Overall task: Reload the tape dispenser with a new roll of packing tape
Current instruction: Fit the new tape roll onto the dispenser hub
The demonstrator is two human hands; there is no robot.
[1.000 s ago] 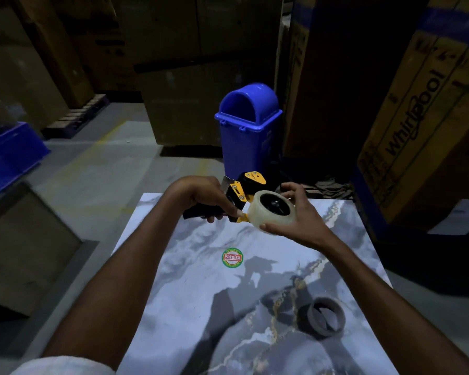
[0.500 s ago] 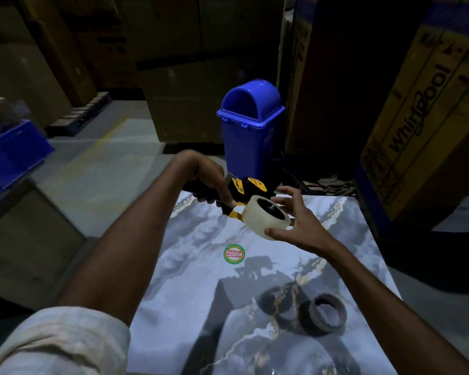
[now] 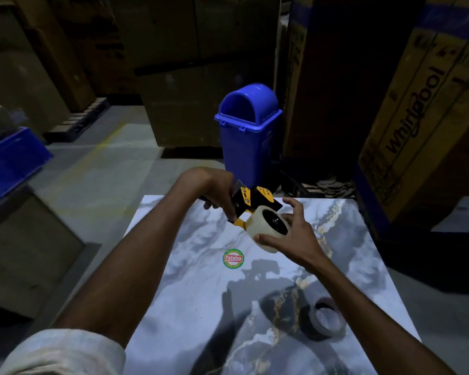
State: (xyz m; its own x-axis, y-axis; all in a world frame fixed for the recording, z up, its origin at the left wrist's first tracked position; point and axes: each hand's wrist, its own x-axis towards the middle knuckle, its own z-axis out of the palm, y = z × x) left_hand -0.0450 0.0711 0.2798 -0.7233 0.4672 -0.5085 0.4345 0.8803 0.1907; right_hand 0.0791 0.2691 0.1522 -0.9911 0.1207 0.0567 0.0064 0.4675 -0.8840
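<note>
Nearest: dark empty cardboard tape core (image 3: 326, 319), lying flat on the grey-white marble-pattern tabletop (image 3: 201, 307), near its right edge. Round green-and-red sticker (image 3: 233, 258) mid-table.

Held in the air above the table: right hand (image 3: 293, 236) holds the new pale translucent roll of packing tape (image 3: 263, 231), thumb on the near rim, fingers curled over the far side. Roll is against the hub of the black-and-yellow handheld tape dispenser (image 3: 252, 201); can't tell if it's fully seated. Left hand (image 3: 214, 188) is wrapped round the dispenser handle, fingers mostly hidden.

My read: roll is light and rigid, wound face slick. Grip by the rim edges and push square onto the hub.

Behind: blue plastic swing-lid bin (image 3: 248, 131), brown cartons (image 3: 423, 117).
</note>
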